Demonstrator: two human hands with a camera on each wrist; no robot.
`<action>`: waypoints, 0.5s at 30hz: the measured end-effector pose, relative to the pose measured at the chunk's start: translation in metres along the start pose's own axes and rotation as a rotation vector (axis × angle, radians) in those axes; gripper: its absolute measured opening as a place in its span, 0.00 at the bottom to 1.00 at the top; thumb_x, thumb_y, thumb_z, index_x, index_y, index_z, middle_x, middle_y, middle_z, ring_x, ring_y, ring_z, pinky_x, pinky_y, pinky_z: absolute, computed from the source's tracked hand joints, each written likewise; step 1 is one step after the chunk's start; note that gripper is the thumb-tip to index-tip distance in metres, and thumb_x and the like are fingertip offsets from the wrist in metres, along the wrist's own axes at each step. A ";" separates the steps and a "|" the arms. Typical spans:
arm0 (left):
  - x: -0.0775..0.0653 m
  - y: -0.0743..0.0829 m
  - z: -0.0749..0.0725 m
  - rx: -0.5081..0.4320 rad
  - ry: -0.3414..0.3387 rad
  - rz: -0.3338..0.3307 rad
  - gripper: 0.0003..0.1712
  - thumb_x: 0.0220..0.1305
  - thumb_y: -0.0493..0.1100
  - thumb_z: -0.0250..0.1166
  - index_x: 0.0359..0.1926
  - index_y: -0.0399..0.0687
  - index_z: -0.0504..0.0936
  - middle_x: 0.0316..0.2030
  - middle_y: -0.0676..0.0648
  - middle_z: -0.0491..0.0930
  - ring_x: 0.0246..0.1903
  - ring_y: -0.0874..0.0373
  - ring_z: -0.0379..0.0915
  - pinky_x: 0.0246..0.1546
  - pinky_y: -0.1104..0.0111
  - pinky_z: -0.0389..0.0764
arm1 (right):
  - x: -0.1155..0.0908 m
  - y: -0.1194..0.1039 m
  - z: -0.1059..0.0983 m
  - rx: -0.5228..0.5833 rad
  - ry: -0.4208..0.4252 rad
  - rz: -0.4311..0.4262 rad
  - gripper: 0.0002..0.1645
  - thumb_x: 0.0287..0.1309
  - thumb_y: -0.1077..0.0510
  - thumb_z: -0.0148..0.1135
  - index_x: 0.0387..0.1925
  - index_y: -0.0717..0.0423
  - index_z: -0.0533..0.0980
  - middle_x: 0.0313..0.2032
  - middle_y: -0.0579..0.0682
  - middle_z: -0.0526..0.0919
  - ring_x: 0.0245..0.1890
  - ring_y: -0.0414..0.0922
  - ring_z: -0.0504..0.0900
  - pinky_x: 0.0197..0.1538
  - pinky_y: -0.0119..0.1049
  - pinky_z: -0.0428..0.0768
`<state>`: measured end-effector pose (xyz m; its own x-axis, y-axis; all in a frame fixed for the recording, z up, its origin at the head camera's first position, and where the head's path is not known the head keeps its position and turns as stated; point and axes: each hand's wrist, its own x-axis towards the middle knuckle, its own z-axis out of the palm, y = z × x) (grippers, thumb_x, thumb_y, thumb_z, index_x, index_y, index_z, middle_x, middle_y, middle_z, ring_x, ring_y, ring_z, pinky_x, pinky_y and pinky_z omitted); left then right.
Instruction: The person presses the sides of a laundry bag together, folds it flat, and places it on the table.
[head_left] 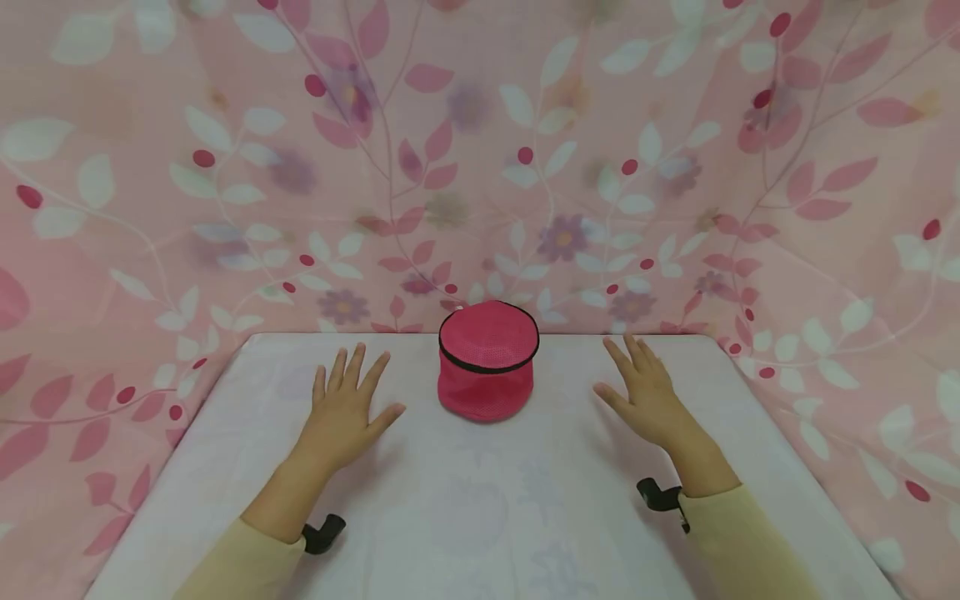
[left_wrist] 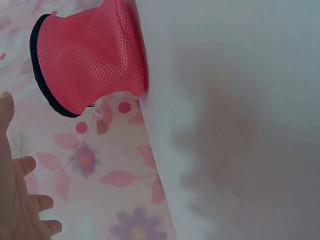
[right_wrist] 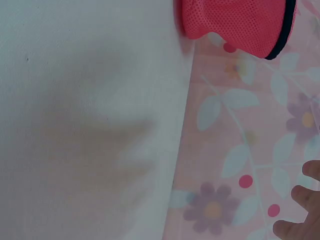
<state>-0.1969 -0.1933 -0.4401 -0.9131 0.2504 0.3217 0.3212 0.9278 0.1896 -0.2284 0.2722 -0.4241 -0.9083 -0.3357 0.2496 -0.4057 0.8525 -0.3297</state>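
Observation:
A round pink mesh bag (head_left: 486,392) with a black-trimmed lid stands upright near the far edge of the white table. In the head view my left hand (head_left: 341,421) is to its left, fingers spread and holding nothing. On the other side my right hand (head_left: 647,400) is spread as well, its thumb pointing toward the bag but apart from it. The left wrist view shows the bag's mesh side (left_wrist: 92,55) beyond the thumb, with a small zipper pull by the black trim. In the right wrist view only part of the bag (right_wrist: 235,22) shows at the top.
A white cloth covers the table (head_left: 472,517), with faint printed shapes. Pink floral fabric (head_left: 480,150) hangs behind and along both sides of it. Small black mounts (head_left: 325,534) stick out at both wrists below the cream sleeves.

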 end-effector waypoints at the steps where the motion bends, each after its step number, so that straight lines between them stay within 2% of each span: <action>1: 0.001 0.001 0.001 -0.011 0.008 0.007 0.46 0.57 0.75 0.44 0.72 0.63 0.45 0.71 0.40 0.40 0.69 0.41 0.27 0.62 0.40 0.32 | 0.001 -0.001 0.001 0.007 0.005 0.003 0.45 0.61 0.36 0.49 0.72 0.39 0.42 0.72 0.51 0.35 0.70 0.55 0.34 0.64 0.62 0.37; 5: 0.007 0.005 0.005 -0.045 0.033 0.023 0.45 0.58 0.73 0.45 0.72 0.62 0.46 0.71 0.40 0.42 0.68 0.39 0.33 0.62 0.41 0.37 | 0.004 -0.009 0.005 0.054 0.018 -0.003 0.44 0.60 0.36 0.50 0.71 0.39 0.44 0.71 0.49 0.36 0.70 0.56 0.36 0.61 0.65 0.45; 9: 0.014 0.010 0.006 -0.111 0.045 0.027 0.44 0.59 0.72 0.47 0.71 0.60 0.49 0.70 0.39 0.43 0.68 0.40 0.35 0.62 0.41 0.39 | 0.009 -0.016 0.008 0.103 0.039 -0.018 0.43 0.60 0.38 0.51 0.71 0.38 0.45 0.71 0.48 0.38 0.69 0.56 0.40 0.60 0.65 0.52; 15: 0.025 0.020 0.006 -0.178 0.041 0.031 0.44 0.60 0.71 0.47 0.71 0.58 0.49 0.70 0.41 0.44 0.68 0.42 0.36 0.62 0.42 0.41 | 0.017 -0.026 0.012 0.158 0.044 -0.035 0.41 0.62 0.39 0.50 0.71 0.39 0.46 0.71 0.50 0.40 0.69 0.56 0.42 0.61 0.63 0.54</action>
<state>-0.2148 -0.1670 -0.4336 -0.8920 0.2633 0.3673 0.3920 0.8553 0.3388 -0.2344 0.2400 -0.4219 -0.8896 -0.3429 0.3017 -0.4507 0.7661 -0.4582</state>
